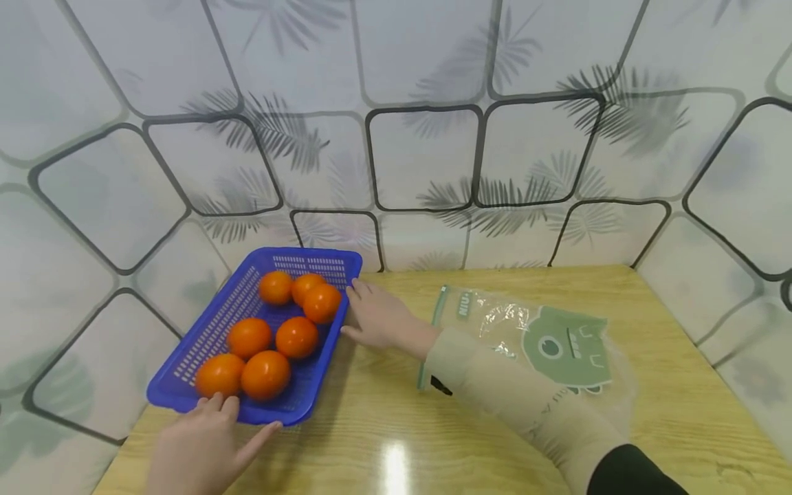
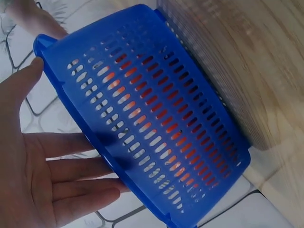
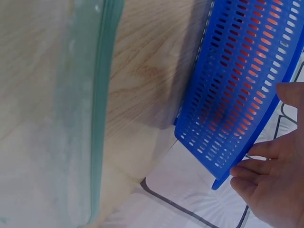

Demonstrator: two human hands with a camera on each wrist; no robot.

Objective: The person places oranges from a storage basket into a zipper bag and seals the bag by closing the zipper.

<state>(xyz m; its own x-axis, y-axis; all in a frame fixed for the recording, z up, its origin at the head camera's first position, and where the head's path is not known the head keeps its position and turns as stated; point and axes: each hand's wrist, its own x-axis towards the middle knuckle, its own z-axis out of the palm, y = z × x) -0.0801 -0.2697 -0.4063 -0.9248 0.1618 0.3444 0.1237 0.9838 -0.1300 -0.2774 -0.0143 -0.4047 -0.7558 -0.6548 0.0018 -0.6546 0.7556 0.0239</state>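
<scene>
A blue plastic basket (image 1: 216, 316) with slotted walls stands on the table at left, holding several oranges (image 1: 266, 375). My left hand (image 1: 201, 443) is at its near edge, thumb spread along the rim. In the left wrist view, the fingers of that hand (image 2: 52, 175) reach past the rim while the thumb touches near the corner. My right hand (image 1: 380, 316) rests its fingertips on the right rim toward the far corner. Seen from the right wrist, its fingers are fairly straight against the basket's edge (image 3: 237, 85).
A clear zip bag (image 1: 495, 320) with a green cartoon print lies flat at right, partly beneath my right forearm. Its green zip strip (image 3: 99, 114) shows in the right wrist view. A patterned wall (image 1: 427, 158) borders the wooden table (image 1: 383, 412) behind and at both sides.
</scene>
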